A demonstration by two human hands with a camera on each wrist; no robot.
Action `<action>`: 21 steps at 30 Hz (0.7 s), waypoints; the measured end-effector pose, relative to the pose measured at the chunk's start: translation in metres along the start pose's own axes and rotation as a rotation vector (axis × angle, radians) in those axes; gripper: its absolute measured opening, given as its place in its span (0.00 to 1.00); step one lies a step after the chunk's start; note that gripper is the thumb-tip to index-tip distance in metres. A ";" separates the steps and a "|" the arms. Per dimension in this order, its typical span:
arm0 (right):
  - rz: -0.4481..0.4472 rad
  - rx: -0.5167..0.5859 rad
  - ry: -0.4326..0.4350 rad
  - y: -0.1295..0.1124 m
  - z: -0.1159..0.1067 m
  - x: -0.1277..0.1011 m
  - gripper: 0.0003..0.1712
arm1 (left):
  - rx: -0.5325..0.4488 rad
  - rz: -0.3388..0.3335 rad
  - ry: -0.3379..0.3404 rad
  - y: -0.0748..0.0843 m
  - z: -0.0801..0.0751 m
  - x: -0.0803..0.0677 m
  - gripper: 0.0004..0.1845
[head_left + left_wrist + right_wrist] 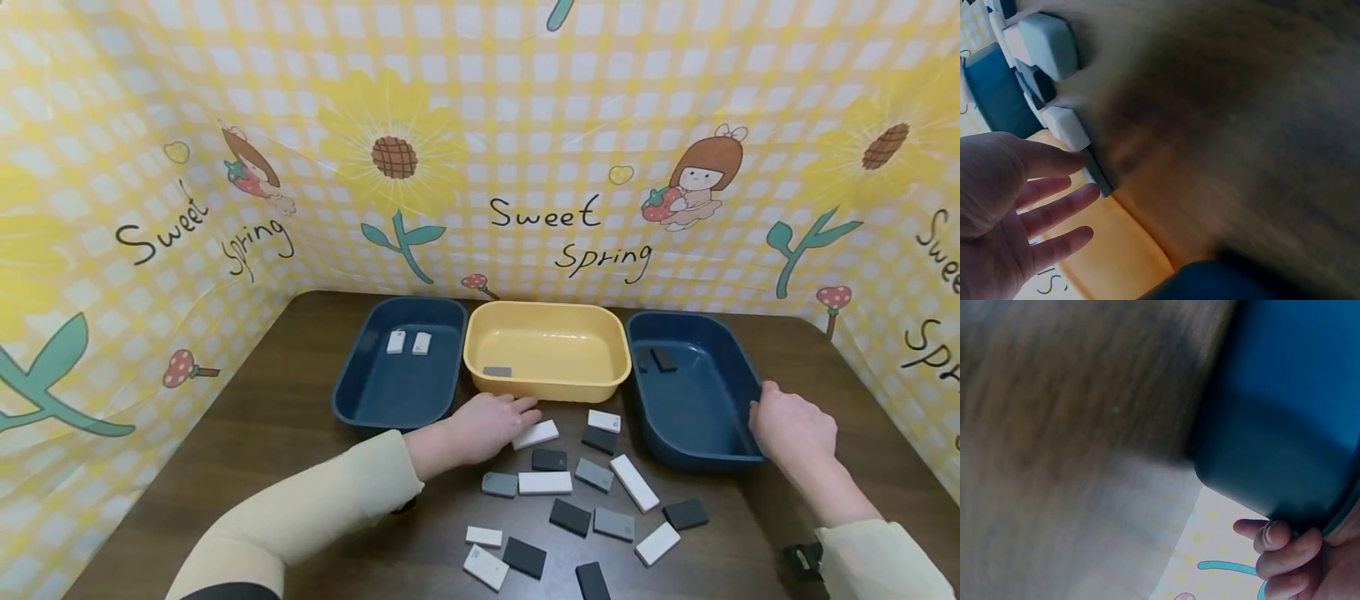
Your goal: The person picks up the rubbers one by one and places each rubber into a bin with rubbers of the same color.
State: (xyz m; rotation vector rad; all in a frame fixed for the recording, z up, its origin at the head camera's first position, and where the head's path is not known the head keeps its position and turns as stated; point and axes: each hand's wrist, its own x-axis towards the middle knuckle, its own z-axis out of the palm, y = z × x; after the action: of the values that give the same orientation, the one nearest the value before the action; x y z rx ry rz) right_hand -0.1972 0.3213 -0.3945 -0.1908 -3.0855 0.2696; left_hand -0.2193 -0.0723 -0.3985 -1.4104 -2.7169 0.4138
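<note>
My left hand (491, 425) reaches over the table just in front of the yellow bin (551, 394), its fingers fairly straight and spread. Its fingertips are right at a white rectangular block (538, 435). In the left wrist view, a dark block (1099, 175) lies by the thumb tip, with a white block (1067, 127) beside it. My right hand (795, 423) grips the outer side rim of the right blue bin (701, 457). Seen from the right wrist, curled fingers (1288, 553) hold the bin's edge. Two black blocks (663, 359) lie inside that bin.
The left blue bin (397, 417) holds two white blocks (422, 343). A grey block (497, 372) lies in the yellow bin. Several white, grey and black blocks (545, 483) are scattered over the brown table (300, 367). A yellow checked cloth (480, 150) stands behind and at both sides.
</note>
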 end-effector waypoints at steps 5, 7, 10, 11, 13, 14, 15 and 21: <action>-0.002 -0.001 0.003 0.000 0.000 0.000 0.19 | 0.009 -0.014 -0.028 0.000 0.008 0.004 0.22; -0.002 -0.001 0.000 0.000 0.000 0.000 0.19 | 0.005 -0.014 -0.025 0.000 0.011 0.005 0.21; -0.003 -0.001 -0.001 0.000 0.000 -0.001 0.20 | 0.003 -0.005 -0.005 -0.001 0.015 0.007 0.18; -0.005 -0.001 0.001 0.000 0.000 -0.001 0.20 | 0.004 0.000 0.004 -0.001 0.015 0.007 0.17; -0.011 -0.002 0.009 0.000 0.001 -0.001 0.19 | 0.007 0.006 0.017 -0.002 0.016 0.008 0.15; -0.014 -0.002 0.013 -0.001 0.001 -0.001 0.20 | 0.010 0.009 0.020 -0.002 0.016 0.008 0.15; -0.017 -0.002 0.017 -0.001 0.001 -0.001 0.19 | 0.012 0.009 0.020 -0.002 0.015 0.007 0.14; -0.002 -0.004 0.012 0.001 0.000 0.000 0.20 | 0.002 -0.017 -0.003 -0.003 0.013 0.005 0.15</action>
State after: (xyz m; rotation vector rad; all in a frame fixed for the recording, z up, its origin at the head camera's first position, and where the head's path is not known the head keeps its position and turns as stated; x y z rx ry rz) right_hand -0.1975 0.3224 -0.3945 -0.1893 -3.0746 0.2616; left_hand -0.2267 -0.0729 -0.4105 -1.3866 -2.7277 0.4173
